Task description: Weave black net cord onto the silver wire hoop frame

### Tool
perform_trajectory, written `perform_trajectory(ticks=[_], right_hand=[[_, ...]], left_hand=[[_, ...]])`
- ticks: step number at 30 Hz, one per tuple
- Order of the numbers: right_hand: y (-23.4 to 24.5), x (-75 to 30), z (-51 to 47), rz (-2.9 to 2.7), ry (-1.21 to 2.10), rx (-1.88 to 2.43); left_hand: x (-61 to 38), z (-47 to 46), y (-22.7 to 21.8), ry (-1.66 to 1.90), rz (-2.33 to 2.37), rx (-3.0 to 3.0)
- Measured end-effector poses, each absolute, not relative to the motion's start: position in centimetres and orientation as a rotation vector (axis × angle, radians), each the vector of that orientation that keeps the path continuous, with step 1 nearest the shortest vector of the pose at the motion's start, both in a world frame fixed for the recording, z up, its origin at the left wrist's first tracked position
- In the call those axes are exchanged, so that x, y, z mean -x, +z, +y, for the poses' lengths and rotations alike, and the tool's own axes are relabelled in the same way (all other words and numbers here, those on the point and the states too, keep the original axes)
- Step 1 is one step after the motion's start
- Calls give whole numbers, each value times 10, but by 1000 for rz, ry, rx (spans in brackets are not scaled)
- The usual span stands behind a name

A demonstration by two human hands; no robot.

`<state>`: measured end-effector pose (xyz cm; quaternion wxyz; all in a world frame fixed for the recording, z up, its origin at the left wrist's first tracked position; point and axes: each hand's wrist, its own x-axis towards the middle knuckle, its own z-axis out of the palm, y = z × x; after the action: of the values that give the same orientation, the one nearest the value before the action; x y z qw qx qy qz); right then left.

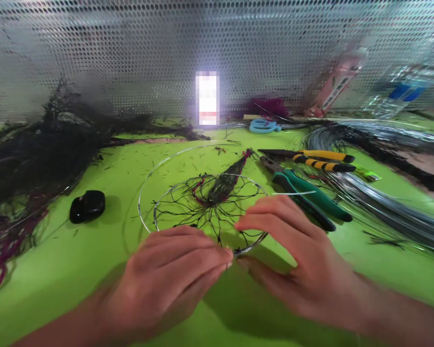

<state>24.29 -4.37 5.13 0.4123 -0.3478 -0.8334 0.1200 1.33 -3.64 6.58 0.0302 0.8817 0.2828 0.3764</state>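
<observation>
A wire ring [246,251] with black netting [217,217] tied across it is tilted up off the green table. My left hand [177,270] pinches the ring's near edge between thumb and fingers. Just to its right, my right hand [289,255] has thumb and fingertips spread apart on either side of the rim; whether they touch it is unclear. Dark mesh gathered into a tapering bundle [224,185], with a magenta cord [246,154] at its tip, lies beyond the ring's middle. A thin loop of wire [140,193] curves around the left side.
Green-handled pliers [311,197] and yellow-and-black pliers [321,159] lie right of the ring, beside a wire coil [383,207]. Black netting [39,159] and a black case [87,206] are left. Behind are light-blue scissors [264,126], a bright screen [207,99] and bottles [338,82].
</observation>
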Motion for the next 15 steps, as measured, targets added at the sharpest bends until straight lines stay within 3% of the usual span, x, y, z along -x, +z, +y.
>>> perform_trajectory(ticks=[2,4,9,15], right_hand=[[47,-242,-48,-2044,62,798],[44,-240,-53,-2062,48,772],[43,-232,-55,-2002,426,1017],[46,-221,-52,-1907,700,940]], left_hand=[[-14,-35,69,1142,842,-2716],[-13,-35,72,1152,884,-2680],[-11,-38,72,1261,970,-2565],[-15,-37,69,1316,966,-2537]])
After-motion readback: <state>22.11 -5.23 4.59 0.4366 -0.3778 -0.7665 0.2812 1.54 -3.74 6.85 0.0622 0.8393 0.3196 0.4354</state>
